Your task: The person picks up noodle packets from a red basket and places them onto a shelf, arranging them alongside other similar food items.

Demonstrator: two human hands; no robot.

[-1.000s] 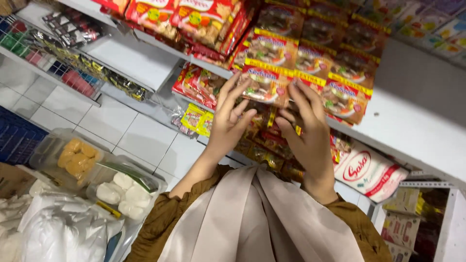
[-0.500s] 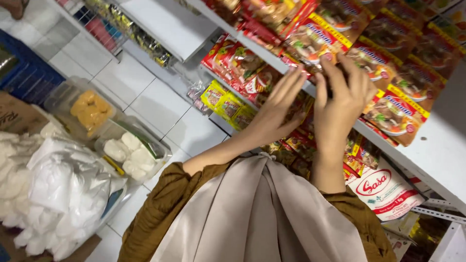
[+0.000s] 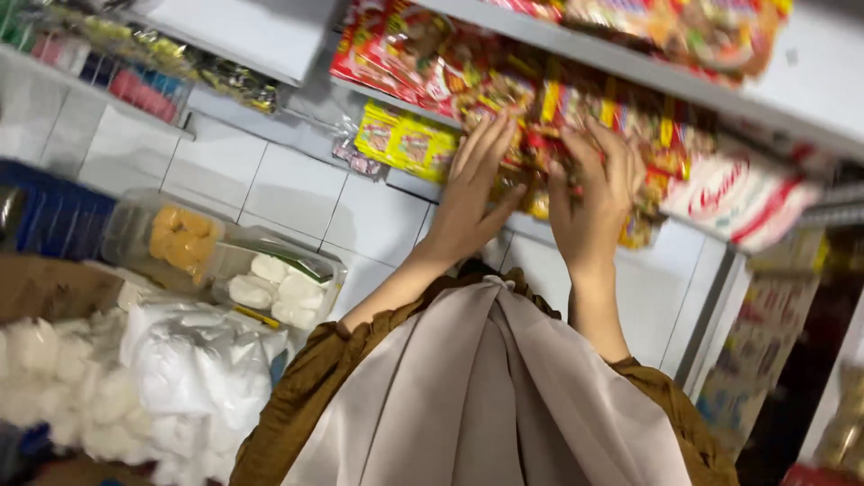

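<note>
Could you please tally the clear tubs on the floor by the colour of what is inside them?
Clear tub of yellow pieces: 1
Clear tub of white pieces: 1
Total: 2

Red and yellow snack packets (image 3: 504,90) fill the white shelf (image 3: 792,81); beside them lie yellow-green packets (image 3: 405,139). Below the shelf: white floor tiles (image 3: 288,189), brown sleeves (image 3: 315,387), beige scarf (image 3: 486,396).

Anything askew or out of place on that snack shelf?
Mildly. The red snack packets under both hands lie jumbled and overlapping, not in neat rows. The left hand and right hand rest flat on them. Nothing looks spilled or torn, though motion blur hides detail.
</note>
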